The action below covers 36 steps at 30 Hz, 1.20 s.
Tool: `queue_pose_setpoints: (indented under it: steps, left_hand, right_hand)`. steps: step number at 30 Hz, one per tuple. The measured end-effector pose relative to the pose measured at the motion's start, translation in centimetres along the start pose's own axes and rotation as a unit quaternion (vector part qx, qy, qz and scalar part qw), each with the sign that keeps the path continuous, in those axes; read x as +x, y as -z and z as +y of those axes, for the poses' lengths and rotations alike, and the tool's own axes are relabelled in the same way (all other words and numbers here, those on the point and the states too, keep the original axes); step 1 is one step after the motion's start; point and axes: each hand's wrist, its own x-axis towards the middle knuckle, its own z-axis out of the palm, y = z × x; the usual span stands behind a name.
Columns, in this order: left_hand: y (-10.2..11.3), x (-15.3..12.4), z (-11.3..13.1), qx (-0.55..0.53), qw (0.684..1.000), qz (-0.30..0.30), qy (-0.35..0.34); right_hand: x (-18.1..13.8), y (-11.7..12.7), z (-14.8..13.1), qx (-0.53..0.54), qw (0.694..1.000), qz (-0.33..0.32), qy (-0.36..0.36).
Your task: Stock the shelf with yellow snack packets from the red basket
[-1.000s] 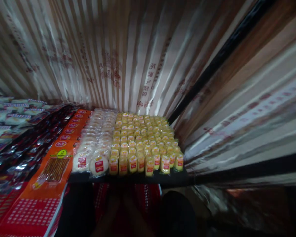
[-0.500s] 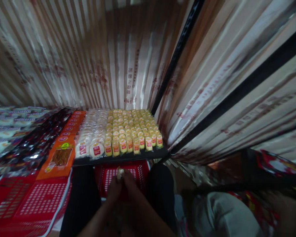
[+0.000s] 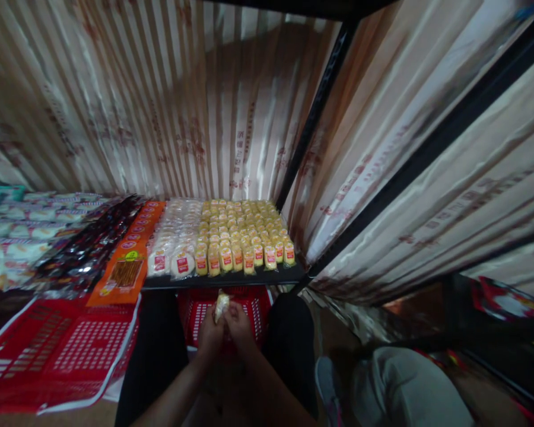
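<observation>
Between my legs, above a red plastic basket (image 3: 262, 308), both hands come together on a small pale-yellow wrapped snack (image 3: 222, 304). My left hand (image 3: 210, 332) is closed on its left side. My right hand (image 3: 238, 323) pinches it from the right, fingertips at the wrapper. The print on this snack is too blurred to read. Just beyond, on a black shelf (image 3: 289, 274), stand rows of yellow wrapped snacks (image 3: 237, 237) with red and white labels. Left of them are rows of white round wrapped snacks (image 3: 173, 231).
Left along the shelf lie orange snack packets (image 3: 127, 264), dark shiny packets (image 3: 86, 249) and white packs (image 3: 22, 231). A second red basket (image 3: 78, 344) stands at lower left. A black post (image 3: 314, 112) rises by the striped sheeting. To my right is another person's leg (image 3: 400, 385).
My hands have risen slightly with the wrapped snack, which shows more clearly now. The view has shifted, so the shelf goods sit a little further right.
</observation>
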Motion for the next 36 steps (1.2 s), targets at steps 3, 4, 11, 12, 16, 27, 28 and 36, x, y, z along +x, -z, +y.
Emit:
queue_pose_setpoints:
  steps: [3, 4, 11, 12, 16, 27, 28, 36]
  left_hand:
    - [0.4, -0.4, 0.7, -0.044, 0.999, 0.015, -0.021]
    - [0.5, -0.5, 0.9, -0.059, 0.998, 0.02, -0.028]
    - [1.7, -0.3, 2.1, -0.114, 0.987, 0.059, -0.096]
    - [1.9, -0.2, 2.2, -0.115, 0.986, 0.065, -0.102]
    - [2.5, 0.0, 3.2, -0.131, 0.983, 0.066, -0.115]
    - [-1.8, -0.9, 7.0, -0.157, 0.978, -0.011, -0.135]
    - [-2.3, -0.9, 7.3, -0.154, 0.978, -0.014, -0.142]
    - [-5.3, 0.2, 9.9, -0.102, 0.979, 0.014, -0.177]
  right_hand:
    - [-0.5, -0.1, -0.8, 0.004, 1.0, -0.017, 0.012]
    - [-0.6, -0.1, -1.2, 0.006, 0.999, -0.023, 0.022]
    - [-0.5, -0.9, -4.2, -0.012, 0.994, -0.087, 0.07]
    - [-0.5, -1.0, -4.6, -0.013, 0.993, -0.094, 0.074]
    - [-0.2, -1.6, -5.5, -0.001, 0.992, -0.096, 0.079]
    - [0.1, 2.9, -7.5, -0.055, 0.989, 0.03, 0.136]
    - [0.3, 3.4, -7.7, -0.055, 0.988, 0.036, 0.14]
    - [2.8, 6.3, -8.9, -0.086, 0.976, 0.095, 0.178]
